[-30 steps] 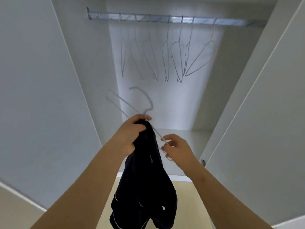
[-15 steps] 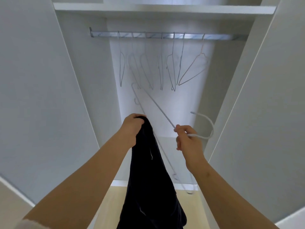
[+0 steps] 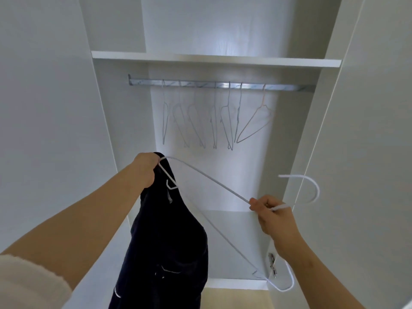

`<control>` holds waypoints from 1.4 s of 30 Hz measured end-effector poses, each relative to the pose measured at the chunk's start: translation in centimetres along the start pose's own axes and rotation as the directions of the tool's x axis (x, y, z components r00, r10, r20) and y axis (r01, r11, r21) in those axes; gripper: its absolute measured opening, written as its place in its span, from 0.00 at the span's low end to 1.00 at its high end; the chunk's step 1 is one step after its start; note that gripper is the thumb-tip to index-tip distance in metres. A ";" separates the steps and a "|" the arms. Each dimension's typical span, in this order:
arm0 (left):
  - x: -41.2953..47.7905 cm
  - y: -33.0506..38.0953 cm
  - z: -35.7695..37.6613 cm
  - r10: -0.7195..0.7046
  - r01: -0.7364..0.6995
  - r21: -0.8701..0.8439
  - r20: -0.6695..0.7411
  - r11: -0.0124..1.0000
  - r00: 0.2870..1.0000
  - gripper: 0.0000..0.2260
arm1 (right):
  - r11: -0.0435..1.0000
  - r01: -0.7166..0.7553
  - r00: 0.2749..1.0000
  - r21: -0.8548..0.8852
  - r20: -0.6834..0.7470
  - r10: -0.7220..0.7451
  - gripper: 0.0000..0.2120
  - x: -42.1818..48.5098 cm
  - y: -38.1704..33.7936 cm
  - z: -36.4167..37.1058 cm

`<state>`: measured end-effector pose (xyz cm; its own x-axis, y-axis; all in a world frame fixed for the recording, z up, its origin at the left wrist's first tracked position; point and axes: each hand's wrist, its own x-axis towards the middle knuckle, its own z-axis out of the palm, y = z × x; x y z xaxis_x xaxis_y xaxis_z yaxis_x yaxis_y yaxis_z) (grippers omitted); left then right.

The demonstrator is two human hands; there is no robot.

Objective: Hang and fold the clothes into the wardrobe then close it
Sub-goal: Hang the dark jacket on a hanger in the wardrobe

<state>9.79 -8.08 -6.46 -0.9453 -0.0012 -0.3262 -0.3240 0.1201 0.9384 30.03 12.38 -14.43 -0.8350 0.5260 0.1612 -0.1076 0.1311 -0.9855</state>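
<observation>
1. The white wire hanger (image 3: pixel 223 185) lies tilted in front of the open wardrobe (image 3: pixel 223 30). Its long axis runs from 10 o'clock down to 4 o'clock, and its hook curves out toward 3 o'clock.
2. The right hand (image 3: pixel 272 217) pinches the hanger's neck just below the hook.
3. The left hand (image 3: pixel 146 169) is curled round the top of the dark garment (image 3: pixel 165 237) and touches the hanger's upper end.
4. The garment hangs lengthwise toward 6 o'clock, at the centre of the view.
5. Inside the wardrobe, at 12 o'clock, the rail (image 3: pixel 200 83) carries seven bare wire hangers (image 3: pixel 227 121) under a shelf (image 3: pixel 214 60).
6. Both doors stand open, at 9 and 3 o'clock.
</observation>
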 end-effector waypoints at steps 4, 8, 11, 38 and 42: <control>-0.2 -0.1 0.3 0.365 -0.344 0.225 -0.062 0.912 0.929 0.14 | 0.999 -0.001 1.000 -0.047 -0.005 0.000 0.17 0.4 -0.8 0.8; -2.4 -1.3 1.2 0.610 -0.584 0.437 0.098 0.684 0.787 0.15 | 0.997 -0.036 0.999 -0.070 0.019 0.038 0.14 0.4 -0.6 2.5; -4.7 -2.0 2.2 0.630 -0.680 0.431 0.278 0.593 0.725 0.15 | 0.995 -0.043 0.997 -0.086 0.062 0.049 0.12 0.2 -0.4 4.6; -7.9 -0.6 5.0 0.846 -0.847 0.470 0.321 0.248 0.426 0.12 | 0.937 0.271 0.960 -0.221 0.131 -0.247 0.13 0.9 -4.0 5.0; -7.2 -0.9 4.2 0.836 -0.818 0.454 0.238 0.354 0.495 0.13 | 0.987 0.119 0.951 -0.110 0.299 -0.081 0.03 0.5 -3.2 3.6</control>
<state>17.04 -4.01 -5.47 -0.7292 0.3363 0.5959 0.6753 0.4943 0.5474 28.02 9.22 -11.34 -0.9467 0.2378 0.2175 -0.1463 0.2840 -0.9476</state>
